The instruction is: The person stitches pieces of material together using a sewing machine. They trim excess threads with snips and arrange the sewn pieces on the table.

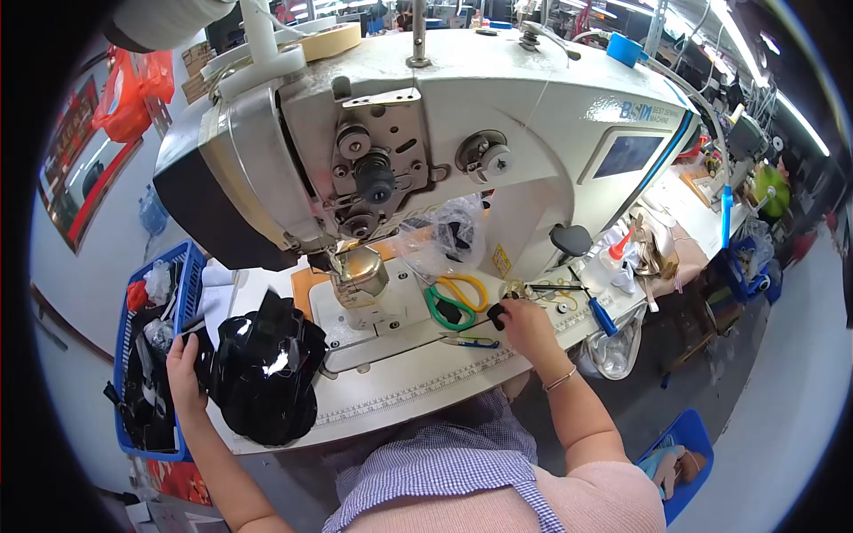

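At the left of the table, my left hand (185, 373) grips the edge of a stack of glossy black pieces (267, 373). My right hand (526, 327) is on the right part of the table, its fingers closed on a small black item (496, 316). Just left of that hand lie scissors (453, 302) with green and yellow handles, and a small blue-handled tool (471, 342) is below them. The white sewing machine (551, 107) stands over the table, with its needle area (355, 275) between my hands.
A blue basket (191, 293) with black pieces stands at the left. Right of my right hand are a blue screwdriver (602, 315) and a bottle with a red tip (615, 253). A blue bin (693, 435) is at the lower right. A ruler strip (400, 400) runs along the table's front edge.
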{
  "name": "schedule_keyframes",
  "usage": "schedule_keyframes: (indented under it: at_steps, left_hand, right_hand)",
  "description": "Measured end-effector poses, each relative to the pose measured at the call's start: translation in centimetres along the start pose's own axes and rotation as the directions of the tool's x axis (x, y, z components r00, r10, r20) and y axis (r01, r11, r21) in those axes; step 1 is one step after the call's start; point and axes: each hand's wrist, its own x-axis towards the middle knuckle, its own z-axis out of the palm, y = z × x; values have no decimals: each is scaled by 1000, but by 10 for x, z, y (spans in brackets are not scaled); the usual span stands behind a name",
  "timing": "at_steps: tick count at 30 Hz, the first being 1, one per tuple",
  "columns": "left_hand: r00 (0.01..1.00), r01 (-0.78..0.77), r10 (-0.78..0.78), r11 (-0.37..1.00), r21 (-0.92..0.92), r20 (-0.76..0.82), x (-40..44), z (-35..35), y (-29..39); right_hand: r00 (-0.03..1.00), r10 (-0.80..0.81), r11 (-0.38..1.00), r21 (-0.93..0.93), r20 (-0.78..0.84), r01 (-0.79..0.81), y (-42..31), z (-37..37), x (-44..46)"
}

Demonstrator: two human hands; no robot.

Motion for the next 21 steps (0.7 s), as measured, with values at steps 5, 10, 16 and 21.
schedule_keyframes:
  at_steps: [5, 10, 16, 21]
  left_hand:
    - [987, 43, 39, 867, -496, 154, -28, 76, -4]
    - [933, 360, -254, 709, -606, 257, -70, 132, -83]
    - [914, 376, -267, 842, -386, 306, -108, 131, -106]
    - [915, 404, -360, 835, -375, 183, -102, 115, -105]
  right_hand:
    - [976, 132, 972, 216, -173, -93, -2, -31, -9]
    - [996, 73, 985, 160, -58, -63, -1, -25, -28]
    - [996, -69, 978, -201, -57, 56, 5, -8, -31]
    - [980, -195, 924, -343, -44, 168, 2, 1, -23]
